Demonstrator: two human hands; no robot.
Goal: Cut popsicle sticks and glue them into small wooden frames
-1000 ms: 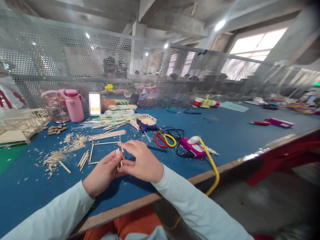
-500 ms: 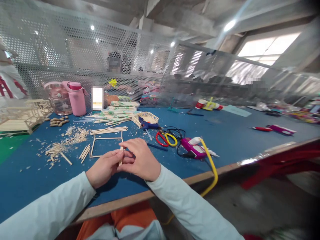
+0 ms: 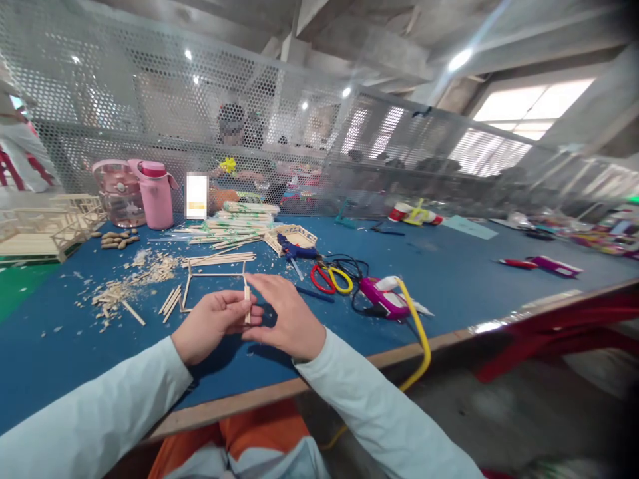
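A few short wooden sticks (image 3: 247,307) stand roughly upright in the fingers of my left hand (image 3: 212,322), pinched between thumb and fingertips. My right hand (image 3: 292,316) is curved around their right side, with its thumb and fingers apart. Whether a right fingertip touches the sticks, I cannot tell. Just behind my hands lies a thin stick frame (image 3: 214,275) with small uprights at its corners; my hands hide its near right part. Several cut short sticks (image 3: 170,303) lie left of the frame, and longer loose sticks (image 3: 219,259) lie behind it.
Red-and-yellow scissors (image 3: 332,278), a blue hot glue gun (image 3: 297,249) and a purple tool with a yellow cord (image 3: 384,297) lie to the right. Wood scraps (image 3: 112,299), peanuts (image 3: 120,239) and a pink bottle (image 3: 156,199) are on the left. Perforated metal screens (image 3: 174,106) stand behind.
My right hand's fingers have opened and drawn slightly right, off the sticks. The sticks, still in my left hand, show more fully now.
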